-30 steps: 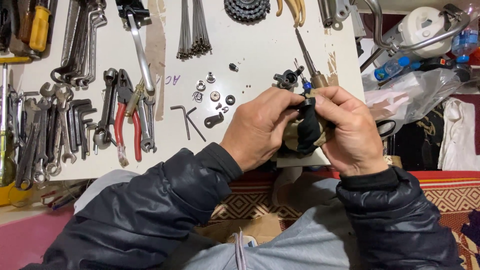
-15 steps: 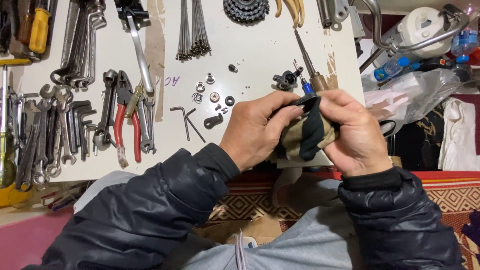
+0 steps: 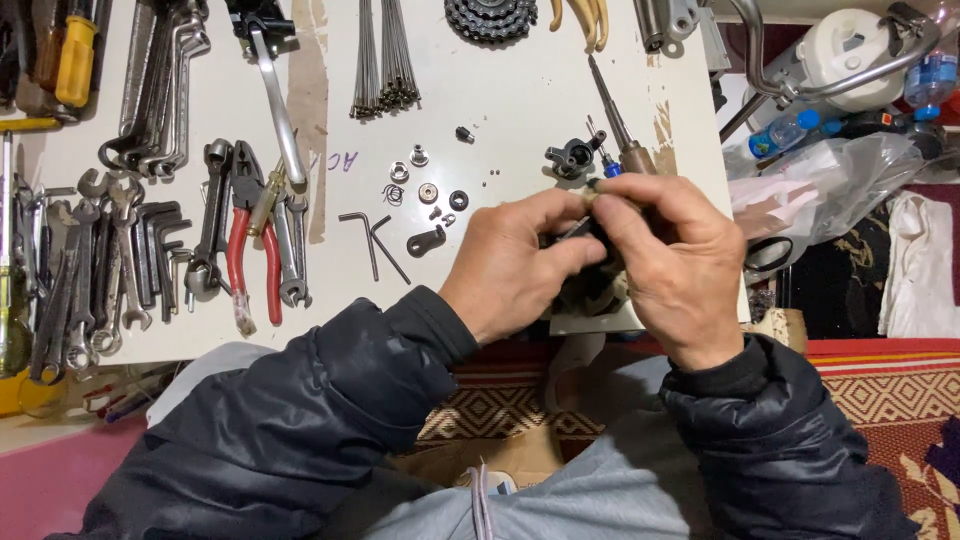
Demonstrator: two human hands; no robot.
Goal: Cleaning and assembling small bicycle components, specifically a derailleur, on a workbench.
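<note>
Holding a small dark part [image 3: 585, 240] between them, both hands are low over the near edge of the white worktop [image 3: 520, 120]. The left hand [image 3: 510, 265] and the right hand [image 3: 670, 260] have drawn closer since a moment ago, and their fingers now hide most of the part and the cloth under it. Both hands are closed tight on it. Just beyond lie a black fitting [image 3: 572, 157], little washers [image 3: 428, 192], and bent keys [image 3: 375, 240].

Count on the surface [image 3: 520, 110]: 2 hands, left hand [image 3: 510, 265] and right hand [image 3: 675, 265]; 1 red-handled pliers [image 3: 250, 245]; 2 loose hex keys [image 3: 375, 240]; 1 sprocket cluster [image 3: 490, 15]; 1 spoke bundle [image 3: 385, 55]; 1 yellow-handled screwdriver [image 3: 75, 55].
</note>
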